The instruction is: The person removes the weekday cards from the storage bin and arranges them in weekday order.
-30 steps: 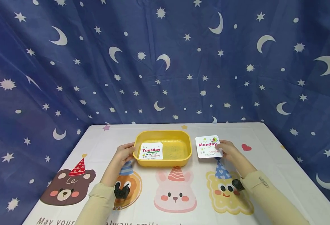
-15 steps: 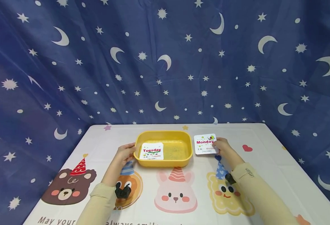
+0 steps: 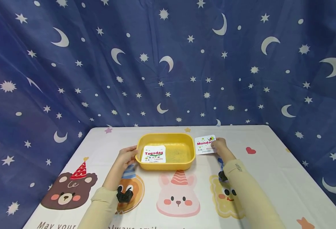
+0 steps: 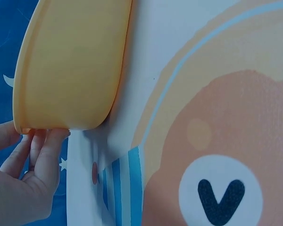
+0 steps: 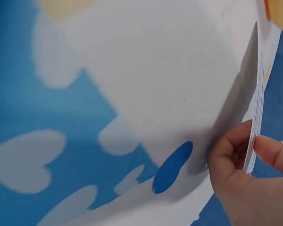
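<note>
My left hand (image 3: 127,156) grips the left end of a yellow plastic tray (image 3: 182,152) on the table. The left wrist view shows the fingers (image 4: 49,155) under the tray's end and the thumb at its rim. Inside, at the left, a white "Tuesday" card (image 3: 153,159) lies face up. Just right of the tray, my right hand (image 3: 222,147) pinches a white "Monday" card (image 3: 203,149) by its right side. Edge-on in the right wrist view, the card (image 5: 258,89) looks like a thin stack of several layers, between thumb and curled fingers.
A white tablecloth (image 3: 185,190) printed with cartoon animals covers the table. Behind it hangs a blue curtain (image 3: 168,105) with moons and stars. Black wrist devices sit on both arms, such as the left wrist camera (image 3: 124,194).
My right hand has moved left and slightly away from me with the "Monday" card, bringing it close to the tray's right rim. My left hand and the tray have stayed put.
</note>
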### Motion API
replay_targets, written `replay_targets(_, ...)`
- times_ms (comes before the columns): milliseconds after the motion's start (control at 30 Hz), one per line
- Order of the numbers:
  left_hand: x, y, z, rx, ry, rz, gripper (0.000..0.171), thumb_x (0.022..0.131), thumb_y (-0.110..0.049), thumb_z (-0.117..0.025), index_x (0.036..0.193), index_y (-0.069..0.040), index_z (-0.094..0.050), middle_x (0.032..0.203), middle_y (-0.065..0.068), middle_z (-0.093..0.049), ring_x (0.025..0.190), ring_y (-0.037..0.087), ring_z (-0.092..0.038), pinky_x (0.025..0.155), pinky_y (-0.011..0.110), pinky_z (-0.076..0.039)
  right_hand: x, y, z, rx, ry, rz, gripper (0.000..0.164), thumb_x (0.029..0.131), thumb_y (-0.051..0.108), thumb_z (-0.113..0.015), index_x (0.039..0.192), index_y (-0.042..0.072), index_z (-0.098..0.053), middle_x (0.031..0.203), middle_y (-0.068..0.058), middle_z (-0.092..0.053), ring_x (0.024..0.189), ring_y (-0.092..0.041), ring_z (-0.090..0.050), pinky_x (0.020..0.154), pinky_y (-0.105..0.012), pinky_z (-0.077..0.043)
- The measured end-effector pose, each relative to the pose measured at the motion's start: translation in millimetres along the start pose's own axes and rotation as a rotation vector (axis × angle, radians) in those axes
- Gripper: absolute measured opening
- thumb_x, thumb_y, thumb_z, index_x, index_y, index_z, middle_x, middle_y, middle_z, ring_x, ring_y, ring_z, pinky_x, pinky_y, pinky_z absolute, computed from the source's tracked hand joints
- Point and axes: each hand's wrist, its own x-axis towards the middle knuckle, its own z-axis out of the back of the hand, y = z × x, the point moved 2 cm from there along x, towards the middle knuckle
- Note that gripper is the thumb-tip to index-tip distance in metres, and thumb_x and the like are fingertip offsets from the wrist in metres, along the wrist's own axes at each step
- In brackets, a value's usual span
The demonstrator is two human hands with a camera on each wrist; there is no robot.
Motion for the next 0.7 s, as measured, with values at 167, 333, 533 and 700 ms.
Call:
replay_targets(167,-0.1,-1.4,0.2,-0.008,-0.001,-0.009,0.044,0.095,-0.007,-0.052,0.137,0.001,-0.045,0.131,0.023,-0.05,0.08,0.01,-0.057,0.063,0.016,-0.053,3,8,-12,-0.272,-0.152,0.042,0.049,0.077,-0.008,-0.051,0.125,-0.015,-0.047,0.122,-0.03,-0.053,0.112,-0.04,-0.05,0.101,-0.045,-0.044)
replay_targets(333,-1.5,-2.3,0.5,-0.012,0.008,-0.02,0.044,0.095,-0.007,-0.051,0.137,0.002,-0.044,0.132,0.025,-0.048,0.08,0.01,-0.058,0.061,0.015,-0.052,17,-3,-10,-0.446,-0.245,0.107,0.044,0.077,0.001,-0.059,0.118,-0.014,-0.052,0.114,-0.03,-0.059,0.104,-0.04,-0.055,0.094,-0.045,-0.048)
replay_targets(533,-2.6,-1.2,0.3,-0.024,0.008,-0.013,0.044,0.095,-0.006,-0.052,0.137,0.002,-0.044,0.132,0.025,-0.048,0.077,0.009,-0.058,0.061,0.016,-0.053,20,-7,-12,-0.563,-0.273,0.087,0.044,0.077,0.005,-0.063,0.116,-0.014,-0.053,0.115,-0.03,-0.057,0.108,-0.043,-0.051,0.098,-0.048,-0.043)
replay_targets(700,-3.6,-0.9,-0.9,-0.021,0.001,-0.01,0.043,0.095,-0.006,-0.051,0.137,0.001,-0.045,0.134,0.025,-0.048,0.081,0.011,-0.059,0.061,0.015,-0.053,23,-12,-12,-0.574,-0.275,0.067,0.042,0.076,0.006,-0.065,0.112,-0.014,-0.056,0.113,-0.029,-0.058,0.107,-0.042,-0.051,0.098,-0.049,-0.041)
